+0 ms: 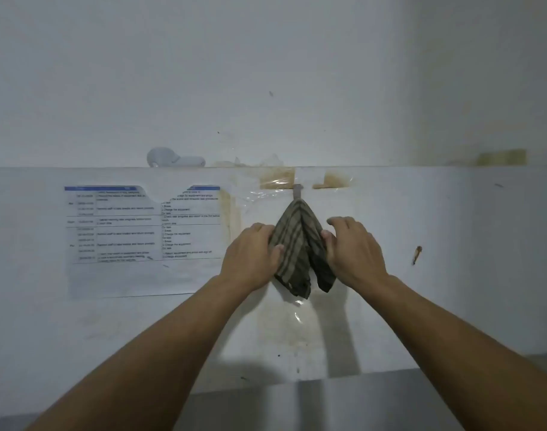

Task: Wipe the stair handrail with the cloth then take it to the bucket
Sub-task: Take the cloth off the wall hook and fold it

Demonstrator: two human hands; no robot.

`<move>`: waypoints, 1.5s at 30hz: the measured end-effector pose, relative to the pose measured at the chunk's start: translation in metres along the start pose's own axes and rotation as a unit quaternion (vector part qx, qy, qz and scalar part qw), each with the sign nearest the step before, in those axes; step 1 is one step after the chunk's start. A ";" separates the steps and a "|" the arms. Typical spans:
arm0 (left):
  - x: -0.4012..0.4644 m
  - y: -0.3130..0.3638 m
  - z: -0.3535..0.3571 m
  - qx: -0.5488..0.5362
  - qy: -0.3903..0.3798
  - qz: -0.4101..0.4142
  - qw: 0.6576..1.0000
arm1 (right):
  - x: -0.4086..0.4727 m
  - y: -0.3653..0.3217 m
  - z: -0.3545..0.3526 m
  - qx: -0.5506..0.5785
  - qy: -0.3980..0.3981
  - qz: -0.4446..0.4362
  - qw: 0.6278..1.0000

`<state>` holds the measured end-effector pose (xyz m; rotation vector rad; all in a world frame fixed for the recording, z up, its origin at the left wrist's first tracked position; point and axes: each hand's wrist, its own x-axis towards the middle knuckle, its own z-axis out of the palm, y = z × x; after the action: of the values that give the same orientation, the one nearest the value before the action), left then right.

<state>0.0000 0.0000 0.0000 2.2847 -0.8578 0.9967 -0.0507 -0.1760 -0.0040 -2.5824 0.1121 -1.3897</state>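
A striped, brownish-green cloth (297, 244) hangs from a small hook (297, 191) on a white wall panel. My left hand (250, 259) grips the cloth's left fold with thumb and fingers. My right hand (353, 250) holds the right fold, thumb pressed on the fabric. The cloth's lower corners dangle below both hands. No handrail or bucket is in view.
A printed schedule sheet (141, 237) is stuck to the panel on the left. A white rounded object (172, 158) lies on the ledge above it. Yellowed tape patches (277, 178) and clear plastic film surround the hook. A grey floor strip (390, 399) shows below the panel.
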 end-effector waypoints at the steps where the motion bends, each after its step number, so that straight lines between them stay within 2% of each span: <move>1: 0.004 0.000 0.006 -0.014 0.007 -0.007 1.000 | 0.002 0.004 0.004 0.007 0.002 0.006 1.000; 7: 0.015 0.009 0.032 -0.037 0.062 -0.061 0.995 | 0.009 0.012 0.025 0.041 0.005 0.019 0.999; 11: 0.020 0.016 0.041 -0.071 0.081 -0.125 0.986 | 0.014 0.011 0.033 0.075 0.011 0.046 0.996; 17: 0.024 0.021 0.031 -0.113 0.097 -0.193 0.970 | 0.029 0.009 0.029 0.171 -0.040 0.124 0.977; 23: 0.024 0.012 -0.023 -0.167 0.165 -0.197 0.952 | 0.048 0.003 -0.009 0.225 0.049 0.129 0.964; 27: 0.013 -0.005 -0.065 -0.155 0.189 -0.189 0.951 | 0.051 -0.024 -0.029 0.223 0.069 0.082 0.969; 35: -0.053 -0.078 -0.152 -0.154 0.206 -0.233 0.938 | 0.031 -0.119 -0.018 0.237 0.028 -0.081 0.968; 40: -0.125 -0.137 -0.208 -0.122 0.204 -0.271 0.933 | 0.007 -0.193 0.015 0.278 -0.040 -0.192 0.941; 45: -0.212 -0.181 -0.270 -0.060 0.197 -0.297 0.932 | -0.027 -0.285 0.058 0.325 -0.082 -0.291 0.896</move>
<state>-0.1078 0.3716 -0.0336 1.9482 -0.0421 1.0200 -0.0260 0.1154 0.0043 -2.1877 -1.0447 -1.0741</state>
